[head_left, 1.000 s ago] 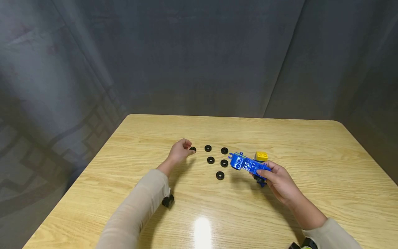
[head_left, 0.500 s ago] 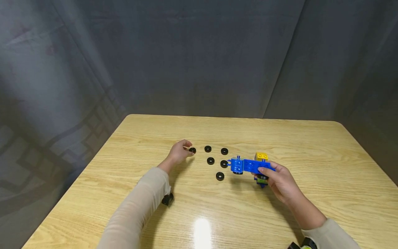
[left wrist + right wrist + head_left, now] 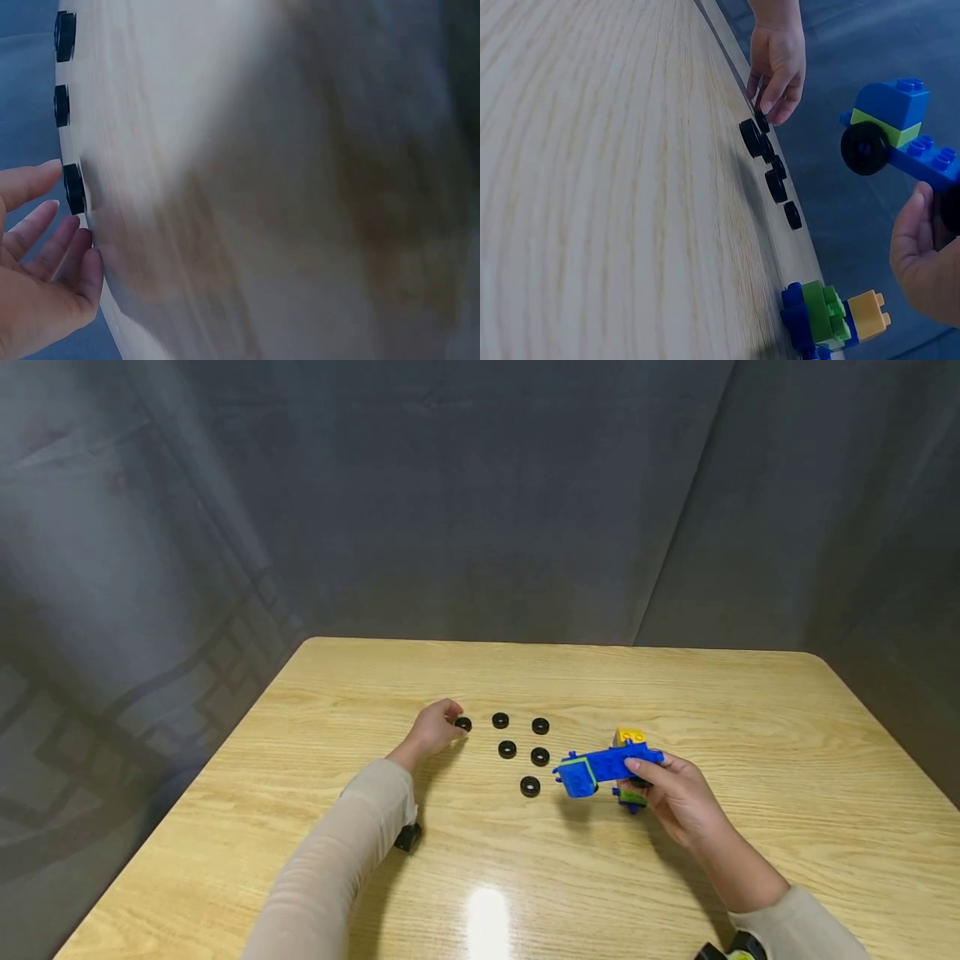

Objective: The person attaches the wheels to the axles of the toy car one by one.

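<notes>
My left hand (image 3: 437,727) is at a small black toy wheel (image 3: 463,724) lying on the wooden table. In the left wrist view, its fingers are spread around that wheel (image 3: 73,189) and do not close on it. My right hand (image 3: 678,797) grips the rear of a blue building-block truck (image 3: 609,766) above the table. The right wrist view shows the truck's blue cab block (image 3: 891,103), a lime layer beneath it and a black wheel (image 3: 865,148) fitted on its side.
Several loose black wheels, including a near one (image 3: 530,787), lie between the hands. Behind the truck stands a second block build, with a yellow block (image 3: 628,737) and green and blue blocks (image 3: 817,311). A dark curtain (image 3: 480,510) hangs beyond the table.
My right hand has turned the truck; its front end has swung lower and the cab shows differently. My left hand stays around the same wheel with hardly any movement.
</notes>
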The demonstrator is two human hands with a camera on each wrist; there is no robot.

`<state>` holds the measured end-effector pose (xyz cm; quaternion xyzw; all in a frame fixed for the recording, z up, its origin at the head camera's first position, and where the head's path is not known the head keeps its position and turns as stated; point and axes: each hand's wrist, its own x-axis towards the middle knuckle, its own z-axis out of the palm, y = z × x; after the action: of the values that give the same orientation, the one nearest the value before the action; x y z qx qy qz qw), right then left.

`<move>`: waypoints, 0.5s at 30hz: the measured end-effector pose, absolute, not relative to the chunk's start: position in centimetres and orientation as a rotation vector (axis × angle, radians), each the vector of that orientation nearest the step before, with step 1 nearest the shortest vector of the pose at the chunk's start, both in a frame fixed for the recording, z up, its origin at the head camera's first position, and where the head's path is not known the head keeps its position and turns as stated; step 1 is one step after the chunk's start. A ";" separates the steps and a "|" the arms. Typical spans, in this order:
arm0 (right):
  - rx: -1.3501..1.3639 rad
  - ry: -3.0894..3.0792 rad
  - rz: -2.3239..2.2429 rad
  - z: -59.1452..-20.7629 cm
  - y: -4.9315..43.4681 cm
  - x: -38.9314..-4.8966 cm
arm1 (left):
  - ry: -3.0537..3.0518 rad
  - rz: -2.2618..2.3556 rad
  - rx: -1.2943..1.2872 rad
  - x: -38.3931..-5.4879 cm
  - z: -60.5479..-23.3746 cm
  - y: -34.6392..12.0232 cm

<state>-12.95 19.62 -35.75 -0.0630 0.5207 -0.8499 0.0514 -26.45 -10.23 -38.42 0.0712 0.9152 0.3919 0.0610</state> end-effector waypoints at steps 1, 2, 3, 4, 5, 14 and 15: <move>-0.188 1.587 -2.583 -35.7 19.6 -13.0 | 2.773 1.171 0.225 -26.5 -38.5 -10.2; -0.187 1.588 -2.581 -35.7 19.6 -13.0 | 2.777 1.156 0.233 -26.5 -38.6 -10.2; -0.185 1.592 -2.577 -35.7 19.7 -13.1 | 2.781 1.141 0.241 -26.6 -38.6 -10.2; -0.183 1.597 -2.573 -35.7 19.7 -13.1 | 2.784 1.127 0.249 -26.6 -38.6 -10.2; -0.179 1.604 -2.569 -35.6 19.7 -13.1 | 2.789 1.113 0.262 -26.6 -38.7 -10.2; -0.143 1.659 -2.558 -35.5 19.6 -13.2 | 2.858 0.959 0.352 -26.7 -38.9 -10.0; -0.147 1.647 -2.567 -35.5 19.6 -13.2 | 2.858 0.950 0.350 -26.7 -38.9 -10.0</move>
<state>-13.17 19.64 -35.54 -0.0480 0.5389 -0.8398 0.0440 -26.68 -10.04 -38.85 0.1152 0.9412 0.3128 0.0546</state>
